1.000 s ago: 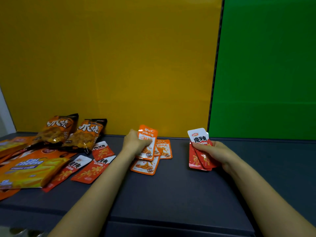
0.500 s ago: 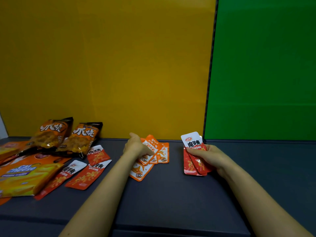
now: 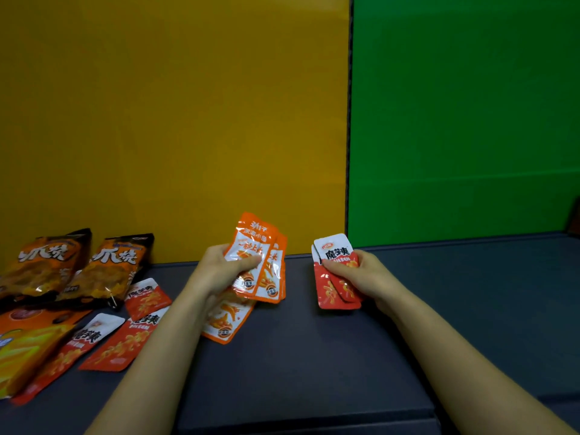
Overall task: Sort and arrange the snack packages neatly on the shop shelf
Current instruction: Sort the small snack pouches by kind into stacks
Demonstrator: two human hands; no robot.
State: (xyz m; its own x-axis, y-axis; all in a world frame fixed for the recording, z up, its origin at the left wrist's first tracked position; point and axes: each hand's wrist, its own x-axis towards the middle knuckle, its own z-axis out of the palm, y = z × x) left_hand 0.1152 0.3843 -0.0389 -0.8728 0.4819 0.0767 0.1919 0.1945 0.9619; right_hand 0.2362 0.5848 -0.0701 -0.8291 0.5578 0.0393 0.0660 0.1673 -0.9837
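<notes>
The left hand [image 3: 219, 273] has raised three orange sachets [image 3: 252, 237], clamped under its thumb, above the lone orange sachet [image 3: 224, 321] on the shelf [image 3: 314, 372]. Right of it, the right hand [image 3: 364, 274] grips at least two red sachets [image 3: 329, 293]. To its left lie three loose red sachets [image 3: 147, 298] and two dark bags [image 3: 117, 268].

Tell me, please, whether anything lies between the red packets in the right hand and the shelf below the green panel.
Nothing visible does: the right hand holds the red packets over the shelf, and no other package lies between them and the green panel.
</notes>
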